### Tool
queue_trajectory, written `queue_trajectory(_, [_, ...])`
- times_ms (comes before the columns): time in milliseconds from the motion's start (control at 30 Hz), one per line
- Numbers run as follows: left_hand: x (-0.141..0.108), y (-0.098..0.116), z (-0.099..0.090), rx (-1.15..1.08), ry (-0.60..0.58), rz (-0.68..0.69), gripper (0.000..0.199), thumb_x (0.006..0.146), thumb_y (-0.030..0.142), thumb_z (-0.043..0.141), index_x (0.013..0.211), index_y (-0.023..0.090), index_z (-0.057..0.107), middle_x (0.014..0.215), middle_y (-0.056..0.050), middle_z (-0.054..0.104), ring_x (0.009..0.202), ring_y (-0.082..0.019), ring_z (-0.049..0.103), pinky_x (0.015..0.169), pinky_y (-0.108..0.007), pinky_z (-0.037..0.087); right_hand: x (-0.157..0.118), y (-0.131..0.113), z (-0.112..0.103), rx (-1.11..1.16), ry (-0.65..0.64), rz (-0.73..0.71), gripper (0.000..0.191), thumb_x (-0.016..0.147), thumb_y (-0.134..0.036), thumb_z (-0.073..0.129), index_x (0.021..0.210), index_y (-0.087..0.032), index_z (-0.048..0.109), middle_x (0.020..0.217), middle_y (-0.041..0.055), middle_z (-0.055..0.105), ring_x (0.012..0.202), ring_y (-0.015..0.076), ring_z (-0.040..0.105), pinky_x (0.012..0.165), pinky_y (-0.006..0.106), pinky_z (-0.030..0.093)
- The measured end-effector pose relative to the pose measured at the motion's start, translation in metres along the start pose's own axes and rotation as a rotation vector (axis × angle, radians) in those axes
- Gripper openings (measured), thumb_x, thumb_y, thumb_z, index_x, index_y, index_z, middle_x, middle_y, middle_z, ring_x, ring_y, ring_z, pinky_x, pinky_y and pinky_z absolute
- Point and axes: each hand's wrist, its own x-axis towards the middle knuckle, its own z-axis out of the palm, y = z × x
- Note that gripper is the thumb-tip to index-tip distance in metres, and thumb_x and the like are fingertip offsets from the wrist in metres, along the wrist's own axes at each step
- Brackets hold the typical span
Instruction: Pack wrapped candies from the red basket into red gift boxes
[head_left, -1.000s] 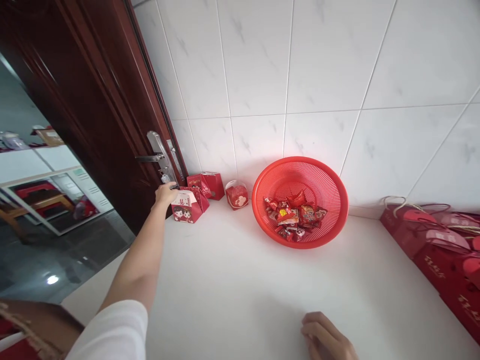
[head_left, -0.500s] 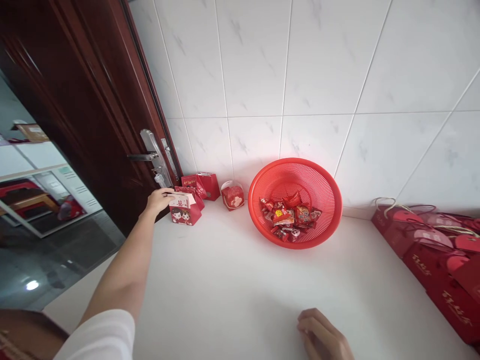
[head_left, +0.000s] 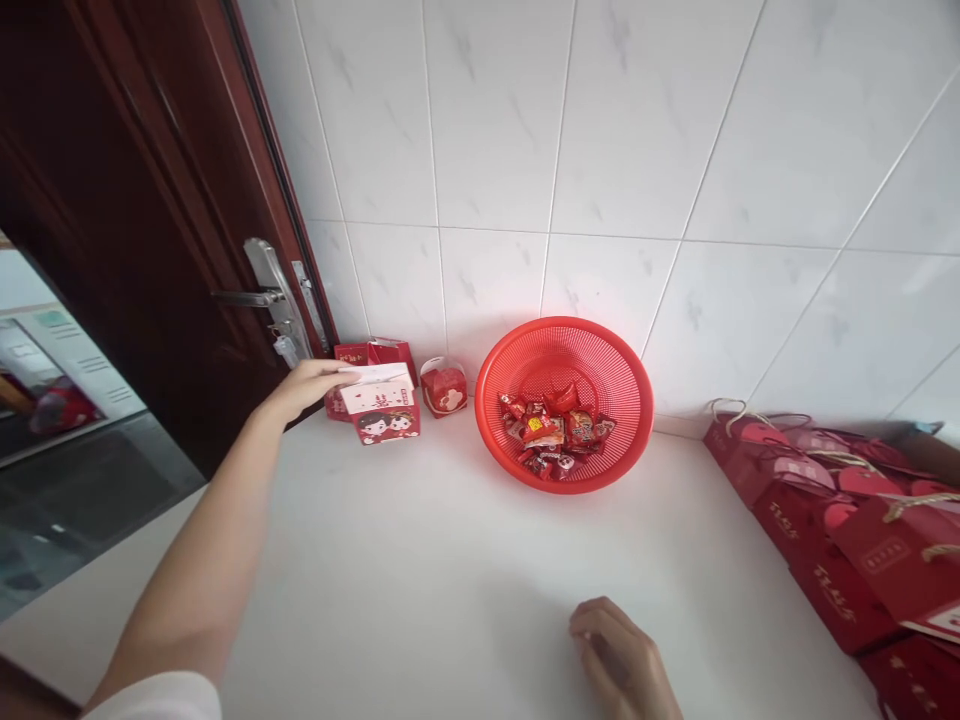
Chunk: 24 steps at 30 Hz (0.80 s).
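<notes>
Grip of the left hand (head_left: 311,386) is clamped on the upper edge of the printed gift box (head_left: 388,426), which I see at the far left of the tabletop (head_left: 405,570), near a smaller red box (head_left: 444,390). By my reading, only the hold is done: the wrapped sweets (head_left: 555,432) lie in the red colander (head_left: 634,385), untouched. Right hand (head_left: 621,655) curls nearer me; whether its fingers close on anything, I cannot tell.

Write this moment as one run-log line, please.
Left hand: holding red-and-white printed paper box | right hand: loosely curled over white countertop | round red plastic basket: holding red-wrapped packets
</notes>
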Motion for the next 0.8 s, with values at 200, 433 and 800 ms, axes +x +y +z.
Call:
queue_trajectory(200, [-0.042,0.079,0.039,-0.178,-0.493,0.223,0.027,0.069,0.044,0.079,0.083,0.021,0.082,0.086,-0.004,0.079,0.088,-0.026,0.069,0.080,-0.034,0.054,0.006,-0.001,-0.014,0.021,0.093,0.222,0.036,0.094,-0.057,0.056,0.090,-0.023,0.067,0.058,-0.0019,0.052,0.053,0.0158,0.051,0.056,0.026,0.047])
queue_trajectory(433, [-0.122,0.129,0.118,-0.321,-0.895,0.662,0.020,0.083,0.036,0.071,0.090,0.022,0.083,0.087,-0.005,0.079,0.082,-0.020,0.069,0.072,-0.027,0.049,0.011,-0.004,-0.013,0.285,0.150,0.321,0.076,0.079,-0.059,0.075,0.141,-0.024,0.046,0.099,0.0084,0.073,0.065,0.0189,0.064,0.071,0.035,0.057])
queue_trajectory(800, [-0.146,0.119,0.172,-0.637,-1.254,0.038,0.020,0.064,0.035,0.077,0.056,0.017,0.069,0.053,0.003,0.054,0.052,-0.010,0.044,0.052,-0.023,0.037,0.018,-0.011,-0.013,0.481,-0.002,0.373,0.054,0.082,-0.053,0.075,0.122,-0.020,0.062,0.118,0.0160,0.073,0.107,0.0329,0.070,0.093,0.045,0.058])
